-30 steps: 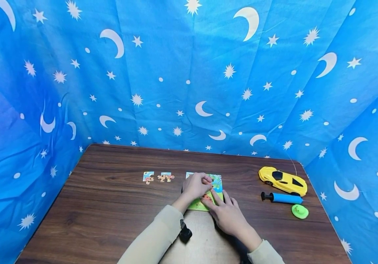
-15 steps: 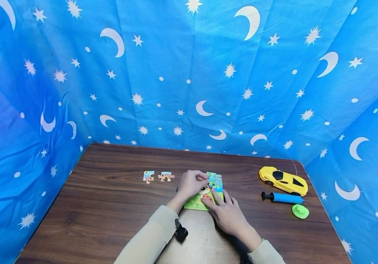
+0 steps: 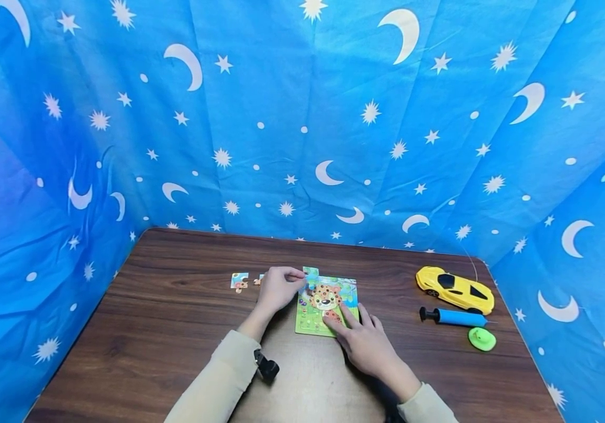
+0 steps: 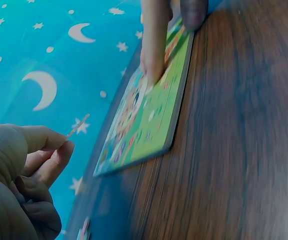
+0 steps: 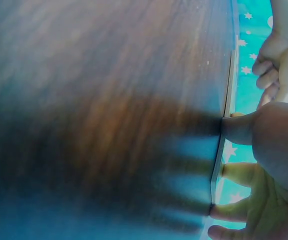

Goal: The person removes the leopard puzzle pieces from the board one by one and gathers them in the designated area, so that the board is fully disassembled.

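Note:
A square jigsaw puzzle (image 3: 310, 323) with a spotted leopard on green and blue lies at the table's middle. Over its far left corner, my left hand (image 3: 278, 291) pinches a small green and light-blue puzzle piece (image 3: 311, 272) between thumb and fingertip. The left wrist view shows this piece (image 4: 78, 126) edge-on, up off the puzzle board (image 4: 156, 125). My right hand (image 3: 363, 345) rests with extended fingers on the right part of the puzzle, fingertips on the leopard's body. Seen from the right wrist, the fingers of this hand (image 5: 264, 175) spread along the board's edge.
Left of the puzzle lies a loose puzzle piece (image 3: 239, 281); a second loose piece (image 3: 258, 279) is mostly hidden behind my left hand. At the table's right are a yellow toy car (image 3: 454, 289), a blue toy syringe (image 3: 458, 317) and a small green hat-shaped item (image 3: 481, 339).
My left hand has moved left off the puzzle with the piece in its pinch, uncovering the leopard's face and partly covering one loose piece. The right hand stays in place.

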Demonstrator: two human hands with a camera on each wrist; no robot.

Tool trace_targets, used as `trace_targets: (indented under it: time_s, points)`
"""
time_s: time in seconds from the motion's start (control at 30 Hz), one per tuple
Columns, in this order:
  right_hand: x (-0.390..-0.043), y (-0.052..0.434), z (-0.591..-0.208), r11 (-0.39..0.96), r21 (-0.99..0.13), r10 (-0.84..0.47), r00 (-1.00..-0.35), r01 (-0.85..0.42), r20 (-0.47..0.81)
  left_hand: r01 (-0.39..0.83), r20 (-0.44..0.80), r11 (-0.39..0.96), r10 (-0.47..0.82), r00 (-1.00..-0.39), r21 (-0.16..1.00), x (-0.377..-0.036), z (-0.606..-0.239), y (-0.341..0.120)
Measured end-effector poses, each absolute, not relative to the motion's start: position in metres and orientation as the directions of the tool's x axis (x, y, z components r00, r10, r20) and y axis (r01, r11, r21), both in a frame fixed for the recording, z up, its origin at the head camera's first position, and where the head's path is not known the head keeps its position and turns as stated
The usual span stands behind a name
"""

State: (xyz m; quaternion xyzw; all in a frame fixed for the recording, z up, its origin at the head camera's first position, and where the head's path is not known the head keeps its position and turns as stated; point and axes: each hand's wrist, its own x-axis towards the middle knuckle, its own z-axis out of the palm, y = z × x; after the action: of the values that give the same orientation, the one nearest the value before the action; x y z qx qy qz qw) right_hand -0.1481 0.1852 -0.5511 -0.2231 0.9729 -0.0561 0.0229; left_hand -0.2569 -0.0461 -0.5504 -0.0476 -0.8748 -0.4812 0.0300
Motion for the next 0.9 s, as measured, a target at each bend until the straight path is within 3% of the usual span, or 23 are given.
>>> trace_targets:
  time_s: [0.4, 0.9]
  points:
    - [-0.148, 0.186, -0.549, 0.896, -0.109, -0.433, -0.901, -0.430, -0.007, 0.078, 0.100, 0.616, -0.001, -0.995, 0.784, -0.257, -0.554, -0.086]
    - [-0.147, 0.184, -0.550, 0.891, -0.115, -0.443, -0.897, -0.440, 0.003, 0.086, 0.074, 0.674, 0.047, -0.996, 0.734, -0.254, -0.560, -0.095]
